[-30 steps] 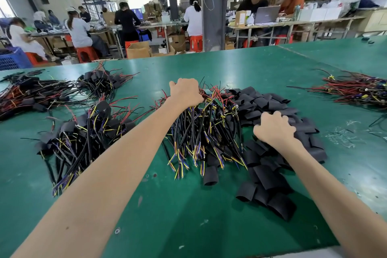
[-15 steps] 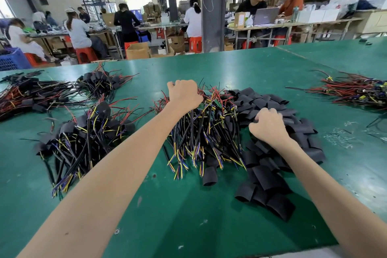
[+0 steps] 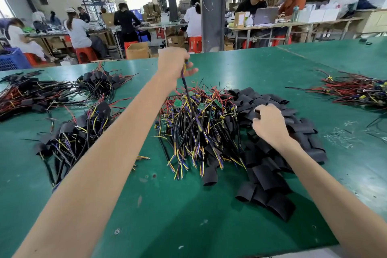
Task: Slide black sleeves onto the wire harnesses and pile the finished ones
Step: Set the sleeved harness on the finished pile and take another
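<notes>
On the left of the bench [image 3: 167,216] lie the finished harnesses [image 3: 69,138], kept apart; the left hand [image 3: 174,63] grips one harness [image 3: 186,88] raised out of the middle heap [image 3: 194,132], likely to free it from tangles, while the right hand [image 3: 270,125] pinches a black sleeve [image 3: 257,114] atop the sleeve pile [image 3: 272,174].
</notes>
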A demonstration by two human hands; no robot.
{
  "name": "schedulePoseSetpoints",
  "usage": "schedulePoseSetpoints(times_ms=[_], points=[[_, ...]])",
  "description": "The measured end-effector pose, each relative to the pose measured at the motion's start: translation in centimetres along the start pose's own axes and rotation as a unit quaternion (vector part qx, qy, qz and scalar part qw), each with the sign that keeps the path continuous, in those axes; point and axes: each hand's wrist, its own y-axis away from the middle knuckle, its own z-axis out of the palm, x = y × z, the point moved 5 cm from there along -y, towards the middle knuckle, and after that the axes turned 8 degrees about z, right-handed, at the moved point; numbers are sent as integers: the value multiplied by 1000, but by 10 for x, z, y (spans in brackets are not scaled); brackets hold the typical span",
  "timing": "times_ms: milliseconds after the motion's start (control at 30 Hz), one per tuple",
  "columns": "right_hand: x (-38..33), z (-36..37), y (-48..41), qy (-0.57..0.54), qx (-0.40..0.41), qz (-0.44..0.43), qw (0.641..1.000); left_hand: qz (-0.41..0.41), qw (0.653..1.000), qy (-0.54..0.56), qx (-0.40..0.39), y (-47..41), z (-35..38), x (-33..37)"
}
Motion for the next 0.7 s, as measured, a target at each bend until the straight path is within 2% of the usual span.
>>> schedulePoseSetpoints(times_ms=[100, 133, 200, 267, 333, 400, 500, 600, 700], points=[[-7, -1, 0, -55, 17, -24, 998, 78, 992, -101, -12, -2, -16, 33], [-10, -3, 2, -71, 28, -41, 996, 113, 978, -171, -35, 0, -20, 42], [-17, -4, 7, -101, 36, -83, 991, 186, 923, -321, -101, 13, -24, 49], [-21, -1, 10, -124, 9, -104, 987, 220, 888, -384, -124, 36, -30, 41], [-23, 6, 12, -131, -37, -101, 986, 228, 873, -406, -145, 59, -38, 21], [-25, 15, 13, -119, -83, -92, 985, 215, 880, -392, -159, 75, -48, -8], [-26, 24, 15, -98, -131, -72, 984, 204, 902, -357, -133, 87, -65, -40], [-28, 33, 18, -48, -180, -104, 977, 210, 906, -340, -140, 93, -71, -56], [-27, 36, 18, -46, -191, -115, 974, 194, 917, -307, -166, 95, -74, -64]])
